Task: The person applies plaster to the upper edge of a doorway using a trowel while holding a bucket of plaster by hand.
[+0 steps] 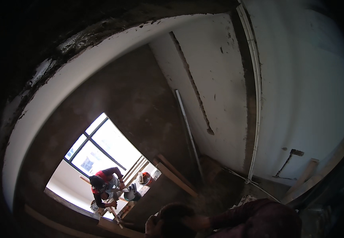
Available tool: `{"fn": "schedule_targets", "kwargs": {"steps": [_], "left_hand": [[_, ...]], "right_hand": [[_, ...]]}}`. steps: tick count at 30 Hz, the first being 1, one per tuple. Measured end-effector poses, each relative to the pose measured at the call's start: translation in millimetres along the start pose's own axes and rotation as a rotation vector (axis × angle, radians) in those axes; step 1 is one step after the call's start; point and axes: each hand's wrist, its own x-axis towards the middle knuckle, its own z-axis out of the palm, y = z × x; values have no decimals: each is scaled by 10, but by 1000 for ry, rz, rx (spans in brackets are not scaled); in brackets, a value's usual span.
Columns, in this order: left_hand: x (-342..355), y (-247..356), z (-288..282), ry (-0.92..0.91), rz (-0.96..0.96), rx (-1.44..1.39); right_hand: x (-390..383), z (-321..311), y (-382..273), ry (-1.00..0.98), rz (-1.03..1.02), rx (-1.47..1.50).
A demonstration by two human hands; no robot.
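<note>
At the lower edge, a dark rounded object (pixel 175 216) sits between my hands; the dim light hides its kind. My left hand (pixel 152 227) is closed against its left side, with the fingers partly showing. From the right, a maroon-sleeved arm reaches in, and my right hand (pixel 197 223) presses on the object's other side. Shadow covers part of those fingers. Pale rubble lies just beyond the sleeve.
Through a bright opening, a co-worker (pixel 105 183) in a dark cap bends beside a dark bucket (pixel 130 193) and an orange bucket (pixel 145 179). Wooden boards (pixel 176 174) lean near the opening. White pipes (pixel 255 99) run down the right wall, which has chiselled grooves.
</note>
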Motion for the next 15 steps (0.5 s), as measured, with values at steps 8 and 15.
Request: {"fn": "schedule_targets", "kwargs": {"steps": [8,15], "left_hand": [[41,158,-153,-50,-180,-80],[-216,96,-140,8,-44,-180]], "right_hand": [[154,-242,-80,-309,-110,-46],[153,-709,-470,-331,83,185]]}}
